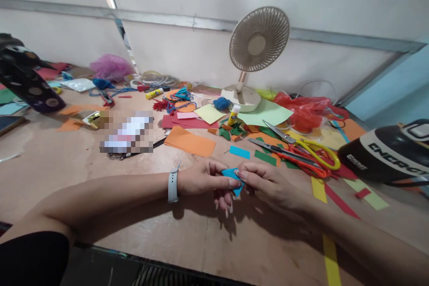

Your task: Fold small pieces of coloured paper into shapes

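Above the table (83, 161), head view: blue paper (230, 172) pinched in both hands.
Left hand (204, 179) closed, thumb on top of the paper, fingers curled under; right hand (273, 183) closed too, thumb and fingertips on its right edge. Two-sided hold probably steadies a small, floppy piece. Paper sits right between the two grips, off the table surface, lower corner poking out below the left thumb. Just beyond: blue strip (239, 152), green rectangle (265, 157). Yellow-handled scissors (295, 141) off right, likely parked within reach.
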